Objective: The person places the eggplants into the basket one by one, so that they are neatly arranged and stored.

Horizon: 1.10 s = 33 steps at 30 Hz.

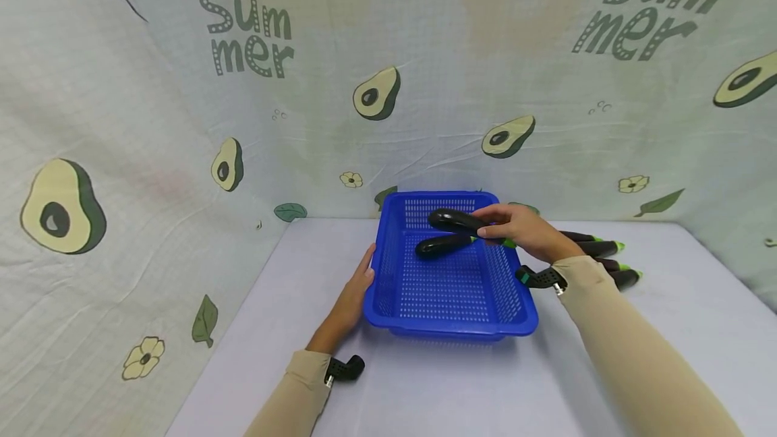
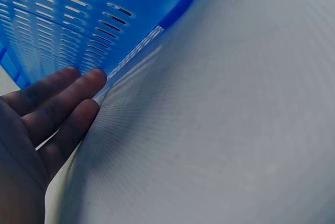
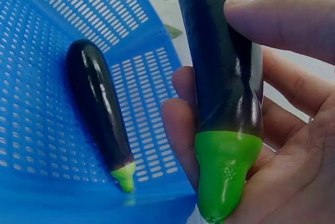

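My right hand (image 1: 527, 230) grips a dark eggplant (image 1: 455, 220) with a bright green stem end, holding it over the blue basket (image 1: 449, 327). In the right wrist view that eggplant (image 3: 222, 62) lies between the thumb and the curled fingers. A second eggplant (image 1: 442, 246) rests inside the basket, towards its far side. My left hand (image 1: 352, 294) is at the basket's left side. In the left wrist view its fingers (image 2: 68, 101) are nearly straight, with the tips against the slotted wall; the thumb is out of that view.
Several more eggplants (image 1: 597, 248) lie on the white tabletop (image 1: 680, 342) right of the basket, partly behind my right forearm. A pale cloth (image 1: 437, 39) printed with avocados hangs behind the table and along its left side.
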Each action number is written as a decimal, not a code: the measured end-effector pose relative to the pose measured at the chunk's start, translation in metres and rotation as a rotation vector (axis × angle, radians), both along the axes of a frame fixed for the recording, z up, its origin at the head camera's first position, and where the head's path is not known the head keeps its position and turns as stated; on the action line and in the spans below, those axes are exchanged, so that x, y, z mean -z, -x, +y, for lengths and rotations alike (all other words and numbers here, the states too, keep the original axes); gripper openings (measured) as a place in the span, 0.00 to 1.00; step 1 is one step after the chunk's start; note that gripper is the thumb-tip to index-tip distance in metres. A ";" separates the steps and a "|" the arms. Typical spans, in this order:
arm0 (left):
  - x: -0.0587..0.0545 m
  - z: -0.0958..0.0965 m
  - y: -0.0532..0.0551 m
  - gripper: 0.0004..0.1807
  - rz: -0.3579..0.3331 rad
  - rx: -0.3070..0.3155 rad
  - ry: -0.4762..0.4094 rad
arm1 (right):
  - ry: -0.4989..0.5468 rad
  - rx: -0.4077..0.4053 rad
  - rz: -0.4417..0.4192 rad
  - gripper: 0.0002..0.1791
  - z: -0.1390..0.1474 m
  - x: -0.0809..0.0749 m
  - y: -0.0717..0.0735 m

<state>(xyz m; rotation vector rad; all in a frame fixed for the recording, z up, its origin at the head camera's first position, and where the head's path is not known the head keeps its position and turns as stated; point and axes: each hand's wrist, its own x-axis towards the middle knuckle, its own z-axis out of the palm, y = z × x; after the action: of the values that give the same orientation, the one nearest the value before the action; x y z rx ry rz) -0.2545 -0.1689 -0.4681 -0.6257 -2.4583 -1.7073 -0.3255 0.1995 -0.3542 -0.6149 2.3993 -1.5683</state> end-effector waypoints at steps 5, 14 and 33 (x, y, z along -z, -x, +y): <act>0.000 0.001 -0.001 0.31 -0.016 -0.001 -0.006 | 0.000 -0.022 -0.008 0.28 -0.005 0.000 0.000; 0.002 0.002 0.000 0.31 -0.002 -0.001 0.008 | -0.044 -0.023 -0.018 0.28 -0.010 0.004 0.003; 0.003 -0.001 0.000 0.31 0.006 -0.001 0.001 | -0.060 -0.057 -0.055 0.27 -0.027 -0.001 0.010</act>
<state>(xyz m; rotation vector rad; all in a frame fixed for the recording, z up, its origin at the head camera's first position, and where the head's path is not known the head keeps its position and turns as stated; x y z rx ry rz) -0.2548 -0.1704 -0.4707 -0.6294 -2.4550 -1.7014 -0.3358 0.1729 -0.3534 -0.6152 2.3581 -1.4649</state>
